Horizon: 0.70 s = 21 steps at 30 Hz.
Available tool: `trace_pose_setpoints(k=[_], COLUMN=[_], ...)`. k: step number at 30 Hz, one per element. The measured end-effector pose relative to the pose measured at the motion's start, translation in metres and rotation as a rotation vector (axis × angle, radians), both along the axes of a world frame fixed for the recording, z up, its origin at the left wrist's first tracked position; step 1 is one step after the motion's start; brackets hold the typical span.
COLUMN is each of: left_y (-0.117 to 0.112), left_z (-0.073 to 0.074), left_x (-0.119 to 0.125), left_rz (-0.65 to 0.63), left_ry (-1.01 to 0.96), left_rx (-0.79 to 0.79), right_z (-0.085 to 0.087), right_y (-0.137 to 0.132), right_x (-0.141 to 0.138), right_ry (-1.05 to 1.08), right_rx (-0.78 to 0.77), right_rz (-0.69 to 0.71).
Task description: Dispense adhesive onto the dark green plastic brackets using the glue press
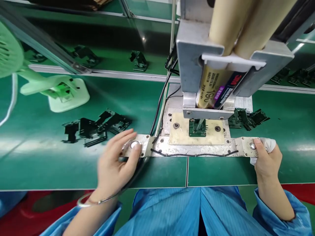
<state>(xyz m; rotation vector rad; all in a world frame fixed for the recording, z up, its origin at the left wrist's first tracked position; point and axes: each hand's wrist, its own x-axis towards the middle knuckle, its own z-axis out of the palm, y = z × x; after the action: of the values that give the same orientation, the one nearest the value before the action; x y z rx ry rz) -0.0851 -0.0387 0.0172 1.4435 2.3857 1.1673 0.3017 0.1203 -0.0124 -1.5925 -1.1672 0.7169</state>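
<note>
In the head view a metal fixture lies across the bench with a push button at each end. My left hand is at the left push button, its thumb at the button's edge and its fingers spread over the block. My right hand is closed around a crumpled white cloth, with the thumb beside the right push button. Between them a dark green plastic part sits on a cream plate. A nozzle from the adhesive cartridge points down at it.
Several dark parts lie left of the fixture, and more dark parts lie to its right. A pale green fan stands at the left. Behind a metal rail, further parts rest on a green surface. Black cables run beside a metal post.
</note>
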Motion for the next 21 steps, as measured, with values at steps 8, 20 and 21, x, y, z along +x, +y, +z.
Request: trace_pose_setpoints(k=[8, 20, 21], left_y=[0.011, 0.014, 0.014], left_z=[-0.012, -0.014, -0.014], left_x=[0.007, 0.002, 0.002], left_rz=[0.031, 0.068, 0.065], left_ry=[-0.072, -0.151, -0.152], left_rx=[0.024, 0.015, 0.019], right_z=[-0.004, -0.012, -0.012], right_y=[0.001, 0.001, 0.001], right_x=[0.004, 0.009, 0.009], right_ry=[0.013, 0.004, -0.002], right_rx=[-0.019, -0.009, -0.010], right_rz=[0.016, 0.080, 0.081])
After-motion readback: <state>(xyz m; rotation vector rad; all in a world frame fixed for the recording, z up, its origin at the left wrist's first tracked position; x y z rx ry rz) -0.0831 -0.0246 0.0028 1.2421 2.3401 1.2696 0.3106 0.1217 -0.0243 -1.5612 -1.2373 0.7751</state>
